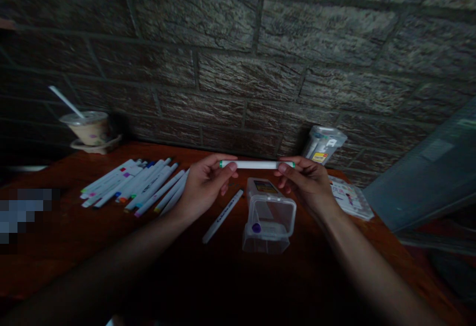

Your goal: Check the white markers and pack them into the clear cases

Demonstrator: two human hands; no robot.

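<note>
A white marker (255,164) with green ends is held level above the table between my two hands. My left hand (210,180) pinches its left end with thumb and fingers, and my right hand (303,180) pinches the right end. Below them lies a clear plastic box (273,217), its lid open, with a purple-ended marker (256,227) inside. To the left of the box a single white marker (223,217) rests on the table. Several more white markers (148,182) with coloured ends lie in a loose pile beyond my left wrist.
A lidded drink cup (91,130) with a straw stands in a holder at the back left. Near the wall at right is a clear container (323,145); a flat clear case (351,198) lies by the right edge of the brown table (74,246). A brick wall (223,68) rises behind.
</note>
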